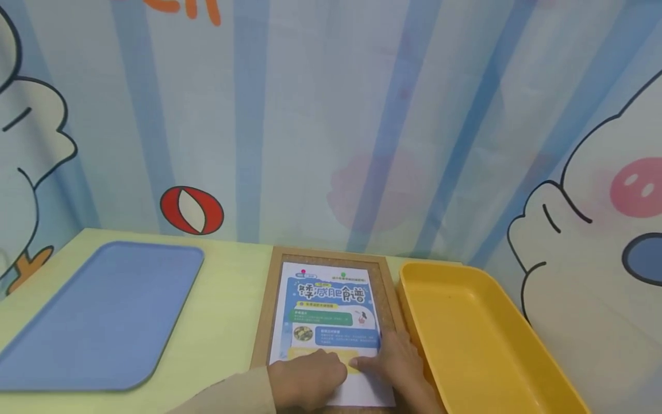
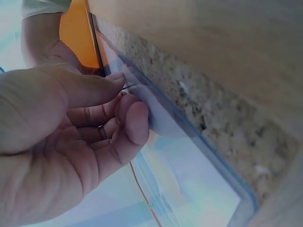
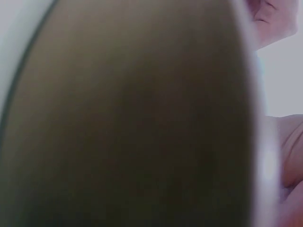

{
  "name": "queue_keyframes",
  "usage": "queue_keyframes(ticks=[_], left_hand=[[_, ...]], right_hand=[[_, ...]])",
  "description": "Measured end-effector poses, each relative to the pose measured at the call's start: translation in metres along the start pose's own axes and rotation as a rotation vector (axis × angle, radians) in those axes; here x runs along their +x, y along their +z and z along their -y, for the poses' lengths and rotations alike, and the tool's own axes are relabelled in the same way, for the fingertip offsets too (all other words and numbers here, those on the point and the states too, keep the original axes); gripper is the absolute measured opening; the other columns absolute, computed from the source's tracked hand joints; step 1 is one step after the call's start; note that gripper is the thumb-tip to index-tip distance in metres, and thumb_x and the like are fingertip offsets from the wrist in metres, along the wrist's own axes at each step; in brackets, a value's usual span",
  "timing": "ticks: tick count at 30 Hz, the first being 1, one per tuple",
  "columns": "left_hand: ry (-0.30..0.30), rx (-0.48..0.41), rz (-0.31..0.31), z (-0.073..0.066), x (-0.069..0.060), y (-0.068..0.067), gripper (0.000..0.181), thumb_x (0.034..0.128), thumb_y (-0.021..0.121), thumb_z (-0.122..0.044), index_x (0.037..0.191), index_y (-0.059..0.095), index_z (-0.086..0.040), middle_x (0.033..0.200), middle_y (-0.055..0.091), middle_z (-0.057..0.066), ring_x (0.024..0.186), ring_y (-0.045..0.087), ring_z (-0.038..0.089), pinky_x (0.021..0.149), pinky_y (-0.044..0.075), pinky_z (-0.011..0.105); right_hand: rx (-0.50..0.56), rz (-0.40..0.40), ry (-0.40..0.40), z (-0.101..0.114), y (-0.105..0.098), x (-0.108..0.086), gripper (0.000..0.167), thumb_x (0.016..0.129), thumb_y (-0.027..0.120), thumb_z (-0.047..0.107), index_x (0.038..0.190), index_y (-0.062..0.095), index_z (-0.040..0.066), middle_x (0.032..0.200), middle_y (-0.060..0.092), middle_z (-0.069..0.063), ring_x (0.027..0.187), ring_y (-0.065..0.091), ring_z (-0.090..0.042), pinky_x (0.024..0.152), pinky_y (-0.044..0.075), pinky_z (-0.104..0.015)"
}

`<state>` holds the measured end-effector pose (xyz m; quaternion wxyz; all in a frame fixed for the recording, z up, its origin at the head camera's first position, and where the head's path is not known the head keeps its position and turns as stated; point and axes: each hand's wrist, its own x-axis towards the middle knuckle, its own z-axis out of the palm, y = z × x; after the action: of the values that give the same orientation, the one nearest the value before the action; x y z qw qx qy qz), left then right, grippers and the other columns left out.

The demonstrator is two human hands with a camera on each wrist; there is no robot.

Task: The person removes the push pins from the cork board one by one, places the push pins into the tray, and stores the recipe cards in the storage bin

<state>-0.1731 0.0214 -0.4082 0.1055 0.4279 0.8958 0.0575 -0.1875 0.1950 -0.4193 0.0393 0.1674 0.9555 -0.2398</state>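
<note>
two bare hands are at a printed sheet (image 1: pixel 326 315), which lies on a wood-framed cork board (image 1: pixel 268 310) at the middle of the table (image 1: pixel 222 322). we note the following positions.

left hand (image 1: pixel 308 380): located over the lower part of the sheet. in the left wrist view, we see the thumb and index finger pinching a thin, dark pin (image 2: pixel 128 87) near an edge of the sheet; the remaining fingers are curled. we cannot tell whether the pin touches the sheet.

right hand (image 1: pixel 398 363): rests at the lower right edge of the sheet, thumb extended toward the left hand and held apart from the index finger. we cannot make out its other fingers; a blurred brown surface fills most of the right wrist view.

at the top of the sheet we find a pink pin (image 1: pixel 303 271) on the left and a green pin (image 1: pixel 343 275) on the right. a yellow tray (image 1: pixel 481 339) stands just beside the board, on its right. a blue tray (image 1: pixel 114 310) lies well apart on the left. behind the table we observe a striped curtain (image 1: pixel 320 126).
</note>
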Motion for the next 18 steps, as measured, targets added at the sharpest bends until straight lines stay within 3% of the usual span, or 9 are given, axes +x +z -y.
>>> queue_keyframes(ticks=[5,11,18], left_hand=[[0.006,-0.019,0.035,0.002,0.003,0.001,0.007,0.0916,0.065,-0.012,0.096,0.070,-0.013,0.079,0.060,-0.002,0.066,0.049,0.009,0.067,0.051,0.027],[0.026,-0.020,0.022,0.004,0.001,-0.002,0.007,0.0910,0.066,-0.012,0.097,0.069,-0.014,0.077,0.058,-0.004,0.065,0.049,0.008,0.067,0.050,0.022],[0.138,-0.200,-0.016,0.015,0.004,-0.002,0.013,0.0811,0.069,-0.002,0.075,0.067,-0.014,0.062,0.053,-0.010,0.058,0.045,0.003,0.058,0.039,0.015]], right_hand=[[-0.030,-0.005,-0.016,0.000,-0.001,0.001,0.096,0.059,0.096,0.038,0.136,0.054,0.000,0.110,0.060,-0.020,0.091,0.055,-0.032,0.085,0.050,-0.047],[-0.040,-0.010,-0.054,-0.002,0.000,0.001,0.096,0.060,0.096,0.038,0.137,0.053,-0.001,0.114,0.060,-0.022,0.094,0.055,-0.033,0.087,0.050,-0.050],[-0.079,-0.018,-0.101,-0.005,-0.001,0.002,0.094,0.060,0.095,0.040,0.134,0.055,-0.001,0.116,0.060,-0.023,0.096,0.055,-0.033,0.088,0.049,-0.052]])
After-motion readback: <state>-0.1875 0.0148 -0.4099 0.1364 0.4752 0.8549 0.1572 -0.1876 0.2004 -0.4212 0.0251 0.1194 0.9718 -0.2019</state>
